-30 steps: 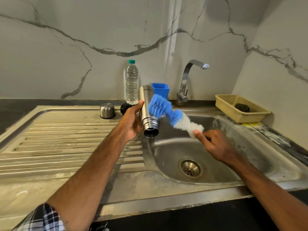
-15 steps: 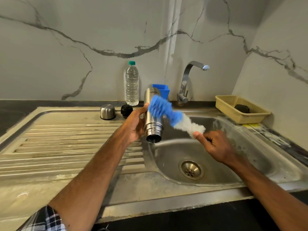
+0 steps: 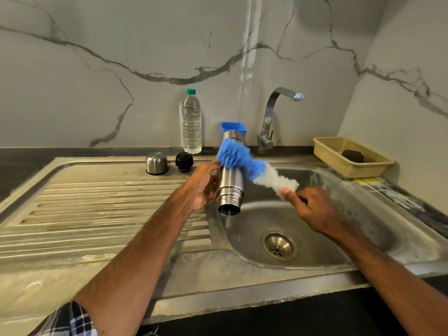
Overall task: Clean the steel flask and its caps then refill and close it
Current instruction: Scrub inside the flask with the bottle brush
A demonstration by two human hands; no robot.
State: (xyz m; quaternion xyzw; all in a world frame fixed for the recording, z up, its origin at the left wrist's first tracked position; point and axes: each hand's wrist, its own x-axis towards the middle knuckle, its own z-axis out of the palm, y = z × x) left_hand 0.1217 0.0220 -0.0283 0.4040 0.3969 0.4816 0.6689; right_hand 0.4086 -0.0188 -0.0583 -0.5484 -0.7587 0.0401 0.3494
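Flask (image 3: pixel 230 187) hangs mouth-down over the left edge of the sink (image 3: pixel 363 241) basin. The left hand (image 3: pixel 202 187) grips its body, fingers curled round behind it. The right hand (image 3: pixel 315 210) is closed round the brush (image 3: pixel 244 163) handle, with the thumb against the white bristles; the blue bristles press on the flask's upper part. Steel cap (image 3: pixel 157 163) and black cap (image 3: pixel 184 161) stand side by side at the drainboard's back edge, with the bottle (image 3: pixel 191 122) just behind them.

At the lower left of the frame a plaid sleeve (image 3: pixel 69 322), dark blue and black crossed with white lines, ends near the elbow. The left hand (image 3: pixel 202 184), the right hand (image 3: pixel 315 210) and both forearms are bare.
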